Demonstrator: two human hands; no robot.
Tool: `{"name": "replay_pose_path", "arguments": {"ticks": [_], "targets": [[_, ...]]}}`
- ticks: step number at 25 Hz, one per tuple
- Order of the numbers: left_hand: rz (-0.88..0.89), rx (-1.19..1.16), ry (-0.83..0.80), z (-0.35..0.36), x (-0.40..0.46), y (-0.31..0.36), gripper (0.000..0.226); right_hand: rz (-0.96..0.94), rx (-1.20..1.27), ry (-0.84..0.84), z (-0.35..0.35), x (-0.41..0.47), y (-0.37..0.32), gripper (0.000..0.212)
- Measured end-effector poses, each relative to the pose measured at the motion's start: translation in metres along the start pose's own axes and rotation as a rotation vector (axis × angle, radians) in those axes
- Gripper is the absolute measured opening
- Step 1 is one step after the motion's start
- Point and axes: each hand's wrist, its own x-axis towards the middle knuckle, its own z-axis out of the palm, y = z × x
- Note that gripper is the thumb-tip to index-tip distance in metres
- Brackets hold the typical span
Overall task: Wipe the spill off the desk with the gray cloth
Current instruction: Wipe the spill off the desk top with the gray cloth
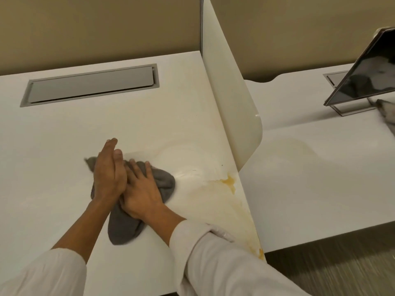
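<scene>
A gray cloth (126, 225) lies crumpled on the white desk (53, 167), near its middle front. Both my hands press flat on it: my left hand (109, 171) covers its left part, fingers straight and together, and my right hand (141, 189) lies beside it with fingers spread over the cloth's right part. An orange-yellow spill (229, 181) sits to the right of the cloth, next to the divider, and smears down along the desk's right edge to a second orange spot (260, 253) near the front corner. The cloth is apart from the spill.
A white divider panel (233, 116) stands along the desk's right edge. A gray cable hatch (92, 84) is set into the back of the desk. On the neighbouring desk (320, 178) a dark monitor (367, 75) stands at the far right.
</scene>
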Motion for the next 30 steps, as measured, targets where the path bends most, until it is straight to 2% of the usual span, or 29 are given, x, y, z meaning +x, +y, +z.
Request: {"name": "replay_pose_path", "arguments": {"ticks": [2, 8, 14, 24, 30], "targets": [[-0.002, -0.027, -0.008, 0.014, -0.004, 0.005, 0.049, 0.090, -0.071, 0.000, -0.008, 0.012, 0.017, 0.068], [0.154, -0.011, -0.076, 0.043, -0.017, 0.026, 0.048, 0.315, -0.231, 0.016, -0.043, 0.022, 0.085, 0.054], [0.136, 0.002, -0.137, 0.053, -0.040, 0.043, 0.052, 0.436, -0.277, 0.034, -0.077, 0.002, 0.135, 0.056], [0.103, 0.044, -0.213, 0.054, -0.091, 0.053, 0.052, 0.344, -0.238, 0.075, -0.095, -0.064, 0.162, 0.052], [0.171, 0.071, -0.331, 0.060, -0.131, 0.063, 0.053, 0.335, -0.247, 0.100, -0.096, -0.127, 0.152, 0.053]]}}
